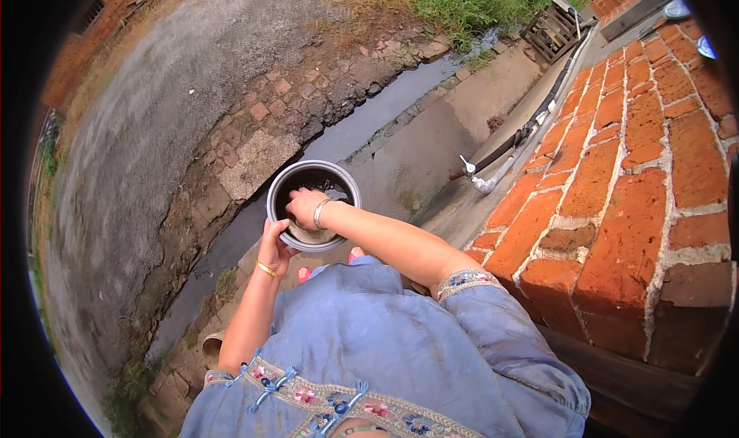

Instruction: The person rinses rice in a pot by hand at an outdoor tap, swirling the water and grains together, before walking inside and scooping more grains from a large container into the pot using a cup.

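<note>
A round grey metal pot with a dark inside is held above the water channel's near edge. My left hand grips the pot's rim at its lower left, thumb over the edge. Inside the pot is my right hand, with a silver bangle at the wrist and fingers bent downward. Below that hand lies a pale, grain-like mass, and liquid with glints shows in the upper part. Whether my right fingers hold anything is hidden.
A narrow channel of grey water runs diagonally beside a paved road. At right stand a tap with pipes and a brick wall. A wooden crate-like frame lies farther off; a pipe end is lower left.
</note>
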A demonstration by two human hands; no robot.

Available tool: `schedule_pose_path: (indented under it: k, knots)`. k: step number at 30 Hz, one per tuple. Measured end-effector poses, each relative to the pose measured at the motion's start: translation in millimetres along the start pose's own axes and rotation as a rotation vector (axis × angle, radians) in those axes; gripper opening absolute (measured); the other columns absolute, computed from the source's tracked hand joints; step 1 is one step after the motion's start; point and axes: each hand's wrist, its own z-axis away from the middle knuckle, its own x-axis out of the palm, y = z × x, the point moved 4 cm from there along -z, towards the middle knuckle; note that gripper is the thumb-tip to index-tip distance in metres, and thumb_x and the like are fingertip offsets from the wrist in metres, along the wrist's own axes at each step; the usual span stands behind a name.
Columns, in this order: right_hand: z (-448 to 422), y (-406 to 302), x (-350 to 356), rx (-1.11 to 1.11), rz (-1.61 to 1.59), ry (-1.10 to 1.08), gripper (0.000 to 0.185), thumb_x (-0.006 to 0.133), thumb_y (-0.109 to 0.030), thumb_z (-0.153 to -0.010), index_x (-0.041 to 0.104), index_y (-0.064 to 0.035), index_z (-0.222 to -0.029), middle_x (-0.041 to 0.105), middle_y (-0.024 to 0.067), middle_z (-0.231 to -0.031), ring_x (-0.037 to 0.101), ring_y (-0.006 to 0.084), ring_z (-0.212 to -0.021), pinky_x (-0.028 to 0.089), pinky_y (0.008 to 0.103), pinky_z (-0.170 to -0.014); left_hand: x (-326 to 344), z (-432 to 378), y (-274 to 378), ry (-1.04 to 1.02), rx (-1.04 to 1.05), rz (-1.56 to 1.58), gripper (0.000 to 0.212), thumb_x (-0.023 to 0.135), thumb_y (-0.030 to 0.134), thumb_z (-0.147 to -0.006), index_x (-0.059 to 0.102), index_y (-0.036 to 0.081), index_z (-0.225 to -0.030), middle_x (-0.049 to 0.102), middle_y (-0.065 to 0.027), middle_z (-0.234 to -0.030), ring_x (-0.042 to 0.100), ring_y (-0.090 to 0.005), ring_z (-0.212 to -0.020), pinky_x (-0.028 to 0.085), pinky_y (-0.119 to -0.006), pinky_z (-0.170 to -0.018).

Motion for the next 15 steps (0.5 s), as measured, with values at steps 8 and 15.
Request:
schedule_pose_path:
  k: [8, 15]
  knots:
    - [12.5, 14.9, -12.5, 0.318, 0.280, -0.215, 0.034, 0.058, -0.020, -0.078, 0.063, -0.0081, -0.109, 0.057, 0.0115, -0.116, 0.056, 0.0242, -0.104, 0.044, 0.0375, -0.086, 0.6, -17.5, -3.7, -0.020, -0.037, 0.063, 0.049, 0.057, 0.031, -0.074, 0.042, 0.018, -0.119, 0.056, -0.0064, -0.103, 0.058, -0.0229, -0.092, 0.052, -0.047, -0.068]
    - [18.3, -14.3, -30.9, 0.025, -0.164, -0.261, 0.038, 0.057, -0.025, -0.076, 0.062, -0.0082, -0.110, 0.058, 0.0140, -0.116, 0.054, 0.0289, -0.109, 0.041, 0.0358, -0.093, -1.0, -24.5, 17.7, -0.024, 0.026, -0.083, 0.060, 0.059, 0.031, -0.072, 0.038, 0.019, -0.126, 0.053, -0.0074, -0.109, 0.057, -0.0241, -0.092, 0.054, -0.044, -0.068]
